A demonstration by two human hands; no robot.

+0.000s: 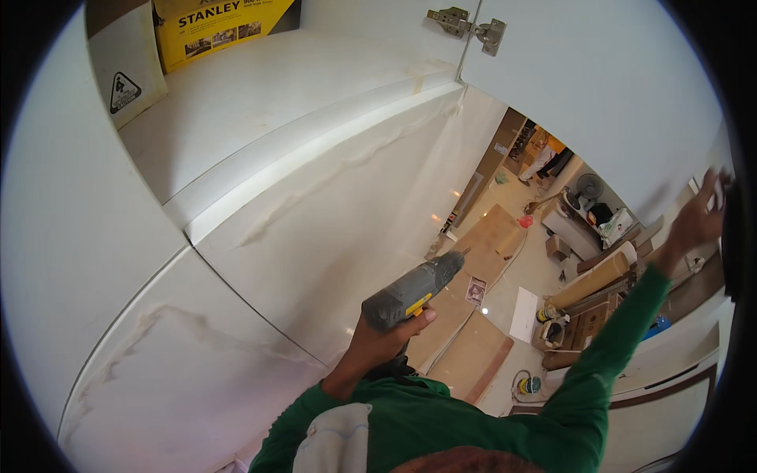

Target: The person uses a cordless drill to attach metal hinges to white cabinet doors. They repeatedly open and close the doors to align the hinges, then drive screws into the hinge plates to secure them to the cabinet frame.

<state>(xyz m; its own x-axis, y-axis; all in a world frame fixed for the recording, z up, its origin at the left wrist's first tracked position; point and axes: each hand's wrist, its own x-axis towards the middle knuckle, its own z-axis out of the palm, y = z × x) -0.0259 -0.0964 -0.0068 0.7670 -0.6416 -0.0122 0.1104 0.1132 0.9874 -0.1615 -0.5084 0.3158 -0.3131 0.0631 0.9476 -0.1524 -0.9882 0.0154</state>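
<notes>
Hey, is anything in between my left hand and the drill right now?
Nothing visible is: your bare left hand wraps directly around the grip of the drill. Part of that grip is hidden by the hand itself, so I can't check there.

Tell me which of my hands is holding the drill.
Your left hand: it grips the dark grey drill with the yellow accent. Your right hand is apart from it, raised at the far right of the view.
</notes>
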